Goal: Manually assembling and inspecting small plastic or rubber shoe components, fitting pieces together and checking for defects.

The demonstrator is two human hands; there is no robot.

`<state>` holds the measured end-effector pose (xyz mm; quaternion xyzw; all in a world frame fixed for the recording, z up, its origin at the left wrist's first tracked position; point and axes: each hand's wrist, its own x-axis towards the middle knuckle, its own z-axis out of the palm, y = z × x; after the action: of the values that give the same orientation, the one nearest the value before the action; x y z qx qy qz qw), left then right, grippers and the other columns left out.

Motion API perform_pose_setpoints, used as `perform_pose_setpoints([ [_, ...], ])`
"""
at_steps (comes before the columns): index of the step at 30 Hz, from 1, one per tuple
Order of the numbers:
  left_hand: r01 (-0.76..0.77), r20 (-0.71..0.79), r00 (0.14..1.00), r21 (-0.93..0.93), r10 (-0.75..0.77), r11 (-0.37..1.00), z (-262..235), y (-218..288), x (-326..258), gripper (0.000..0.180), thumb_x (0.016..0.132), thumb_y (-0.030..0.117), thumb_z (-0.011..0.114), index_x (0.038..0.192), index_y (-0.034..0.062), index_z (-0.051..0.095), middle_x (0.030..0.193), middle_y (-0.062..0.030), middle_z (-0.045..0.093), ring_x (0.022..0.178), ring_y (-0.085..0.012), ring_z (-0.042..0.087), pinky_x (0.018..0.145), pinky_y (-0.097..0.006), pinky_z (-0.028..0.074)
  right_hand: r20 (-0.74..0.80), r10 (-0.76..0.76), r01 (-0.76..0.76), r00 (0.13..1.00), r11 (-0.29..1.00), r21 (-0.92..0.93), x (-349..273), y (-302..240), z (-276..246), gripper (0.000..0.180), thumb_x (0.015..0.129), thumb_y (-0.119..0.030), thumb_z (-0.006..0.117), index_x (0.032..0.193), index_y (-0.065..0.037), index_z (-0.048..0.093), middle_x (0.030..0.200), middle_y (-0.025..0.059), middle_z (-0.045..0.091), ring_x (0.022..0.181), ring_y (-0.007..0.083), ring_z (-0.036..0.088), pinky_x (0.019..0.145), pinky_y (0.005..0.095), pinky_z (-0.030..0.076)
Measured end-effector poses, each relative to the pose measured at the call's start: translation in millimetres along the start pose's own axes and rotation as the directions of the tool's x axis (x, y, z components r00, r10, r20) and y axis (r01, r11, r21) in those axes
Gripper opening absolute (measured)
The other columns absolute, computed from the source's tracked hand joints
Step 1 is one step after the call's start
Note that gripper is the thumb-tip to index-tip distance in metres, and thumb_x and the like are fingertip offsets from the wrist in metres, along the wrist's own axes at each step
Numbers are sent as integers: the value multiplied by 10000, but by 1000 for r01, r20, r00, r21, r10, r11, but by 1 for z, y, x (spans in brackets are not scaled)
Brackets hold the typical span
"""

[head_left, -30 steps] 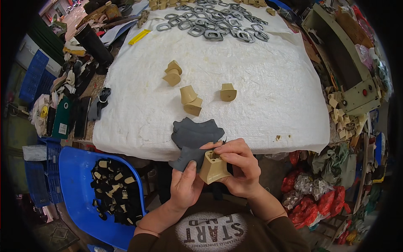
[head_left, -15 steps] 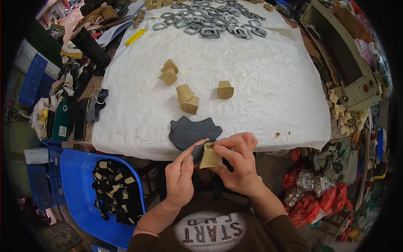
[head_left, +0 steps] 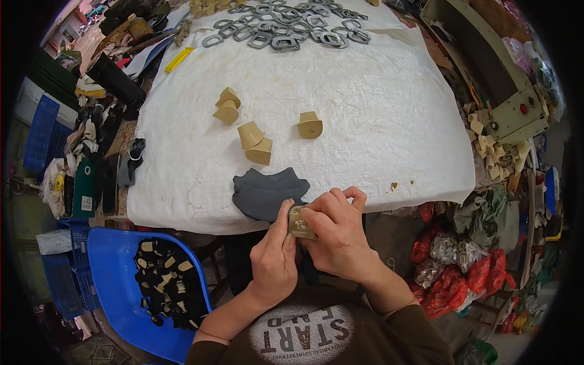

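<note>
Over the table's near edge I hold a tan shoe heel [head_left: 302,227] between both hands. My left hand [head_left: 272,258] is closed along its left side, pressing a dark grey sheet piece against it; only a sliver of that piece shows. My right hand [head_left: 337,231] grips the heel from the right, fingers over its top face, where small holes show. Just beyond my hands lies a stack of dark grey cut pieces [head_left: 267,190]. Farther back stand more tan heels: one pair [head_left: 227,109], another pair [head_left: 252,143] and a single heel [head_left: 310,126].
Many grey ring-shaped pieces [head_left: 285,42] lie at the table's far end, with a yellow strip [head_left: 179,59] to their left. A blue basin [head_left: 112,280] at lower left holds dark and tan heels. Red bags [head_left: 444,292] sit at lower right. A green-grey machine [head_left: 517,121] stands right.
The heel has been tipped, so its holed face now turns upward. My right fingers have moved over that face. The whole view has shifted slightly.
</note>
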<state>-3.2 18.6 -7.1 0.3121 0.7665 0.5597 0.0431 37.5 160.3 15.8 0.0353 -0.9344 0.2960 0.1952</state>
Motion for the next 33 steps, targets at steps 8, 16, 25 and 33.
perform_pose_setpoints([
  [8, 215, 251, 961, -407, -118, 888, -22, 0, 7, 461, 964, 192, 394, 1338, -73, 358, 1267, -204, 494, 1192, -276, 488, 956, -341, 412, -155, -59, 99, 986, 960, 263, -5, 25, 10, 502, 541, -65, 779, 991, -84, 558, 917, 46, 558, 823, 225, 493, 779, 373, 315],
  [16, 666, 644, 741, -673, -190, 321, -21, -35, 5, 471, 952, 352, 431, 1250, -12, 425, 1026, -62, 540, 883, -125, 545, 703, -259, 460, -65, -164, 176, 984, 878, 446, -8, 25, 14, 509, 543, -88, 792, 1008, -85, 584, 943, 47, 535, 854, 237, 470, 793, 364, 326],
  [25, 645, 596, 762, -666, -252, 376, -8, -30, -2, 290, 885, 267, 558, 1042, 42, 462, 843, -20, 518, 738, -82, 508, 630, -224, 431, -4, -200, 176, 980, 850, 496, -12, 28, 18, 484, 562, -127, 801, 995, -78, 590, 906, 49, 521, 842, 232, 471, 785, 356, 321],
  [33, 139, -8, 983, -626, -185, 767, -7, -34, -8, 357, 896, 210, 594, 1140, -20, 472, 892, -48, 520, 808, -117, 490, 733, -248, 411, -140, -71, 129, 988, 876, 466, -11, 30, 17, 441, 614, -186, 811, 983, -69, 600, 924, 58, 588, 840, 234, 499, 785, 359, 358],
])
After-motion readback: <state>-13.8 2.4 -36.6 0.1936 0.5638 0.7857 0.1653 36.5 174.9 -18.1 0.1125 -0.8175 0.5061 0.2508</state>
